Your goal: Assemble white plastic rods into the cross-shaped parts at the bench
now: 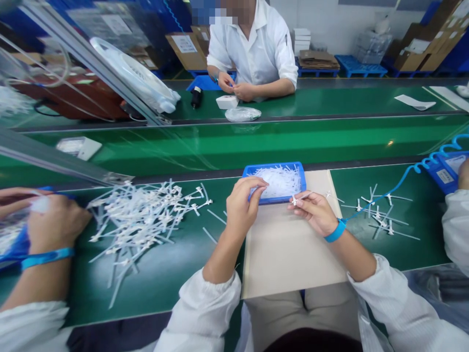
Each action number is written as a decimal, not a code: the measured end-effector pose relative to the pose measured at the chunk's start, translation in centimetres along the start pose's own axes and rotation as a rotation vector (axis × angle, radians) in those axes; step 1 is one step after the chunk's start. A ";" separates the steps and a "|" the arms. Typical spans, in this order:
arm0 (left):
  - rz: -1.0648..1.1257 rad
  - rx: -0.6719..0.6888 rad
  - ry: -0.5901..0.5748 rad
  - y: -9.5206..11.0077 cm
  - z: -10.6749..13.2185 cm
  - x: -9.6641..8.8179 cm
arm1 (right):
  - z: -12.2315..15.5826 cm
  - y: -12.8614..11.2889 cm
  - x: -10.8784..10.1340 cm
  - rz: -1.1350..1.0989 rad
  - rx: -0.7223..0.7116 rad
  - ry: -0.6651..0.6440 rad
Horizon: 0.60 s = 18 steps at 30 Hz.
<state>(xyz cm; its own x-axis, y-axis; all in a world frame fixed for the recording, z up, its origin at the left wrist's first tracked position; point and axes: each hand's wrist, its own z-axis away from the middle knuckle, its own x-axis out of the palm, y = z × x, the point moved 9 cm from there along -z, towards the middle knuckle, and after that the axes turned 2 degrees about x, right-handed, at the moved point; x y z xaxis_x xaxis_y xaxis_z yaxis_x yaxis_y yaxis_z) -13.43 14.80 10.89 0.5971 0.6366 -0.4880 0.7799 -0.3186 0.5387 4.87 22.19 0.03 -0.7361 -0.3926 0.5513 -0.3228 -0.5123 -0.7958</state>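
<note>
Person seated at a green bench [220, 208], both bare hands over a blue plastic tray [274, 167].

Right hand [313, 212]: nearly closed, thumb and forefinger pinching 1 white plastic piece [294, 200] with a thin stem, just over the tray's near right corner. Left hand [245, 203]: half curled, fingertips at the tray's left rim; could not tell whether it held anything.

Tray held a heap of white plastic pieces [278, 182] and sat on a beige card sheet [289, 249]. Loose pieces lay on the bench in 2 groups: a large pile [139, 220] left of the tray, a smaller scatter [384, 215] right of the sheet.

Blue strap [335, 231] on right wrist, with a coiled blue cord [432, 157] running off to the right.

Co-worker's hands [58, 225] at far left, on a blue-and-clear bag [14, 239]. Second co-worker's hands [238, 90] across a further belt, beside a white box [227, 101].
</note>
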 end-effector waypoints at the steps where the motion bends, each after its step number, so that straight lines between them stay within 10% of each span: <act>1: 0.015 -0.007 0.016 0.2 0.2 0.0 | 0.0 0.0 -0.1 0.005 0.001 0.012; 18: 0.350 -0.221 -0.188 2.3 3.0 5.2 | 0.4 -1.4 0.8 -0.047 -0.098 -0.033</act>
<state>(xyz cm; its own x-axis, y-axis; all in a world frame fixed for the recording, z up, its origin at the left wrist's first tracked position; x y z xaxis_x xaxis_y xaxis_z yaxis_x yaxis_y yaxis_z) -7.95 15.32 7.52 0.8576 0.3719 -0.3553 0.4780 -0.3213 0.8175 4.95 22.28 1.66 -0.6992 -0.3958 0.5953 -0.4146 -0.4540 -0.7887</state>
